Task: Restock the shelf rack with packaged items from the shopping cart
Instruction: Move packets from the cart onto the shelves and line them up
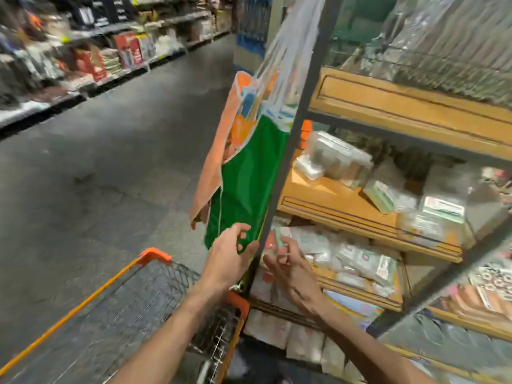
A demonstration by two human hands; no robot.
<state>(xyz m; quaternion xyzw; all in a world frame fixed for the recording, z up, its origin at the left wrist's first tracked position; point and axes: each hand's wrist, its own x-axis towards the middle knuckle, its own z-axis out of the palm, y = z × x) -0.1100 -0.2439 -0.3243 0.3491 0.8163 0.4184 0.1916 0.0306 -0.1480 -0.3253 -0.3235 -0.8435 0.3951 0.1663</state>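
Observation:
A shelf rack point(360, 106) with grey metal posts and wooden boards fills the right side. Clear-wrapped packages point(360, 261) lie on its lower boards. A green and orange bag point(249, 167) hangs on the rack's corner post. My left hand point(230, 256) pinches the bag's bottom edge. My right hand point(288, 264) is just right of the post, fingers spread in front of a small pink packet point(277, 236); whether it grips the packet is unclear. The shopping cart point(110, 314), wire mesh with an orange rim, stands at the lower left under my forearms.
A grey concrete aisle point(110, 148) runs ahead on the left. Across it stand long shelves point(91, 56) with boxed goods. More packets point(388, 189) sit on the rack's middle board, and plastic-covered stock point(443, 37) on top.

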